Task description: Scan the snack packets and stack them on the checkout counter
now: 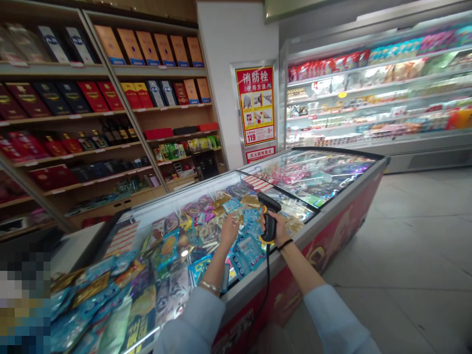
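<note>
My right hand (279, 227) is closed around the grip of a black barcode scanner (269, 216) with a yellow ring at its base; its cable hangs down the freezer's front. The scanner head points at the packets inside the chest freezer (332, 199). My left hand (229, 229) reaches into the freezer and rests with bent fingers on frozen-food packets, just left of several blue packets (248, 241). Whether it grips one I cannot make out. A bangle sits on the left wrist, a black band on the right wrist.
The long red freezer holds many coloured packets under sliding glass lids (309, 172). Wooden shelves (92, 113) with boxed goods stand behind it. A lit refrigerated wall case (376, 93) fills the right. A red fire-hydrant notice (255, 104) hangs on the pillar. Tiled floor (413, 246) lies right.
</note>
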Demonstrator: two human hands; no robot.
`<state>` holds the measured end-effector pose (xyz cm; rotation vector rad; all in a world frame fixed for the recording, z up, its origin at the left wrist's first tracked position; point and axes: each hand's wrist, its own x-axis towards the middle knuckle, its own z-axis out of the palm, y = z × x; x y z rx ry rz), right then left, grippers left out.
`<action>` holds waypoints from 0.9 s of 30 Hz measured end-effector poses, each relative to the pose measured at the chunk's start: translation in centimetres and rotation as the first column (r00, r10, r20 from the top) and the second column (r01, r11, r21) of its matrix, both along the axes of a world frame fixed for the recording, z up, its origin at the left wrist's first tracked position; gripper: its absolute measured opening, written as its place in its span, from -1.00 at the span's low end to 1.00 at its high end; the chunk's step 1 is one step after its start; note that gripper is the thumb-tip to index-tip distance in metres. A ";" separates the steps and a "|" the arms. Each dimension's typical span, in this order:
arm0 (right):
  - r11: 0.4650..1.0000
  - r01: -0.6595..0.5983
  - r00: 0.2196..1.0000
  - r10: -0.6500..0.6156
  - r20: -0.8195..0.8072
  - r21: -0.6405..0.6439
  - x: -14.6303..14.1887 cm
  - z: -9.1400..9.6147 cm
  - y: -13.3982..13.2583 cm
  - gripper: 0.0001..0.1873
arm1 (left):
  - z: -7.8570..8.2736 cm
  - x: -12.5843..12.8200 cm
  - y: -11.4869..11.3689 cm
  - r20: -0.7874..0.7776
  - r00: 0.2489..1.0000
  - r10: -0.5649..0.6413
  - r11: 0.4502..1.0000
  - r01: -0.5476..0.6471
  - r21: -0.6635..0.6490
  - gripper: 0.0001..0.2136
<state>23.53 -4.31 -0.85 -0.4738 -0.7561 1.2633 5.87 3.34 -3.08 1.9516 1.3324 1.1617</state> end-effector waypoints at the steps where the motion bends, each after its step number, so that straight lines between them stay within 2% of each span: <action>1: 1.000 -0.009 1.000 0.010 0.013 -0.008 0.0 -0.1 0.0 -0.73 | -0.2 0.3 0.0 0.003 1.000 -0.011 0.999 0.011 -0.044 -0.80; 4: 0.999 -0.024 0.999 0.025 0.033 -0.033 0.0 -0.5 0.3 -0.70 | -0.7 0.9 -0.1 0.028 0.998 -0.050 0.992 0.053 -0.116 -0.79; 7: 0.999 -0.022 0.999 0.024 0.037 -0.044 0.1 -0.8 0.4 -0.71 | -0.7 1.2 -0.2 0.097 0.990 -0.098 0.988 0.108 -0.114 -0.77; 10: 0.998 -0.026 0.999 0.028 0.038 -0.051 0.1 -0.8 0.5 -0.72 | -0.6 1.5 -0.3 0.119 0.988 -0.102 0.987 0.115 -0.113 -0.75; 14: 0.997 -0.021 0.999 0.023 0.036 -0.074 0.1 -0.8 0.4 -0.71 | -0.5 1.9 -0.3 0.117 0.991 -0.068 0.991 0.081 -0.106 -0.78; 17: 0.997 -0.022 0.999 0.025 0.035 -0.077 0.1 -0.7 0.4 -0.70 | -0.5 2.2 -0.4 0.128 0.991 -0.041 0.993 0.055 -0.104 -0.73; 22: 0.997 -0.028 0.998 0.032 0.060 -0.069 0.1 -0.7 0.4 -0.69 | -0.5 1.8 -0.4 0.231 0.973 -0.016 0.993 0.042 -0.108 -0.67; 27: 0.998 -0.019 0.997 0.023 0.071 -0.053 -0.1 -0.6 0.2 -0.69 | -0.7 1.3 0.1 0.301 0.947 0.112 0.975 -0.046 -0.218 -0.65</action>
